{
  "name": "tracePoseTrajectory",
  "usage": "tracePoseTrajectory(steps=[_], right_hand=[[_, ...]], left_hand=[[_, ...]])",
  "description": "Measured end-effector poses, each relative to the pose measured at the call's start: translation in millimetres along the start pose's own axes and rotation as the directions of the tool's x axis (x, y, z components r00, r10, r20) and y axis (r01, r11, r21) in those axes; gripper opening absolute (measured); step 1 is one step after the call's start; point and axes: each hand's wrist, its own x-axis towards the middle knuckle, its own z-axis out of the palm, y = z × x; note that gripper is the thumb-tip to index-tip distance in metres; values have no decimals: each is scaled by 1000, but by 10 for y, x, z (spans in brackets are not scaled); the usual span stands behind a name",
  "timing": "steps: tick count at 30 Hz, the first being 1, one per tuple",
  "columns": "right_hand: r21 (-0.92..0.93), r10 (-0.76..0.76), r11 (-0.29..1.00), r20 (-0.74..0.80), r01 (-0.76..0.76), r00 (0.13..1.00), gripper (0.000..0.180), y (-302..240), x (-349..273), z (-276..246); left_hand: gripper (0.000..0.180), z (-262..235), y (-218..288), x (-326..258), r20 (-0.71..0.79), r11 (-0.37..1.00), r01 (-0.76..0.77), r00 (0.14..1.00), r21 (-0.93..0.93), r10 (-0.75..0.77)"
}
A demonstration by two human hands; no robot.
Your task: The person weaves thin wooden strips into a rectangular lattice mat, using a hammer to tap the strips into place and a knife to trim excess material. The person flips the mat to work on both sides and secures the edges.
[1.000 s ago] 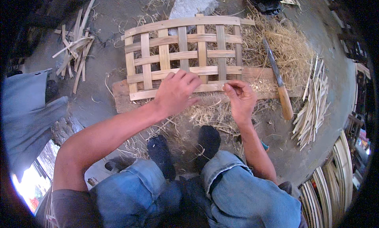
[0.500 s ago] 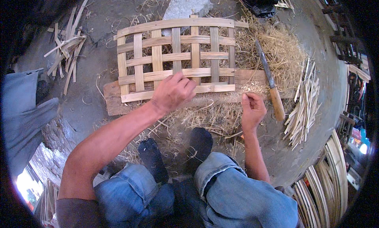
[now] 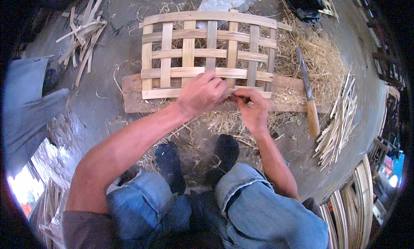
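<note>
A woven panel of flat wooden strips [image 3: 188, 51], an open lattice with a strip along its near edge, lies partly over a wooden plank [image 3: 133, 103]. My left hand [image 3: 202, 91] is closed on that near edge strip, with its fingertips hidden behind the knuckles. Right beside it, my right hand [image 3: 253, 109] pinches at the same edge, thumb and forefinger together. Whatever sits between those fingertips is too small to make out. To the right of the panel lies a knife [image 3: 312, 115] with a wooden handle, blade pointing away from me.
Pale curly shavings [image 3: 321, 55] heap beyond the plank. Bundles of thin strips lie at right [image 3: 338, 124] and far left [image 3: 84, 38]. A grey stone [image 3: 226, 0] and a black plastic bag [image 3: 302, 5] are at the back. Long curved strips [image 3: 364, 193] stand at lower right.
My right hand has moved left from the plank's right part to the panel's near edge, next to my left hand. The left hand keeps its hold. The view has shifted slightly.
</note>
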Motion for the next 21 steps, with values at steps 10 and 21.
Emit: tracePoseTrajectory(steps=[10, 21], right_hand=[[-39, -106, 994, -82, 103, 991, 27, 5, -22, 97], [-76, -113, 991, -26, 111, 993, 25, 22, -11, 51]], left_hand=[[18, 48, -31, -30, -14, 1000, 6, 1000, 7, -6], [28, 63, -50, -46, -21, 1000, -3, 1000, -1, 3]])
